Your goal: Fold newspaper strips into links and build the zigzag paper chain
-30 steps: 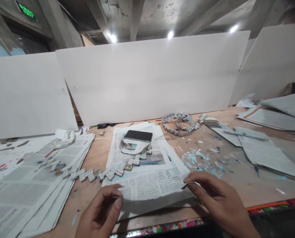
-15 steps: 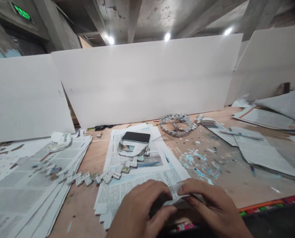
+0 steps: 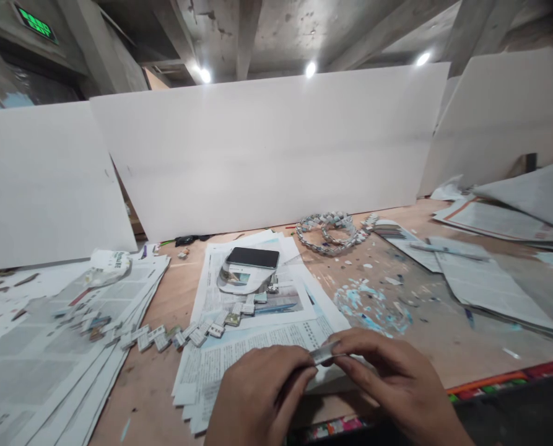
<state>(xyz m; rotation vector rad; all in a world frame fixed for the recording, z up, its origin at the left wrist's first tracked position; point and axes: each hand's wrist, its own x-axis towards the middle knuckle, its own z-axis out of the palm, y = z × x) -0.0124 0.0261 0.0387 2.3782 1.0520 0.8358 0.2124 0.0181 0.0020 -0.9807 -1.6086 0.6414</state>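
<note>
My left hand [image 3: 262,396] and my right hand [image 3: 387,384] meet at the near edge of the table, both pinching a small folded strip of newspaper [image 3: 323,353] between thumbs and fingertips. Under them lies a stack of newspaper sheets [image 3: 239,359]. A chain of small folded paper links [image 3: 183,331] runs leftward across the sheets. A black phone [image 3: 252,257] rests on a paper piece further back.
A coiled woven paper chain [image 3: 332,226] lies at the back centre. Newspaper piles [image 3: 48,347] cover the left side, more sheets [image 3: 490,272] lie on the right. White boards [image 3: 267,148] stand behind the wooden table [image 3: 443,347]. Paint flecks [image 3: 369,303] mark the surface.
The wide newspaper piece held spread between both hands has been folded down to a narrow strip. My hands have come together at the centre.
</note>
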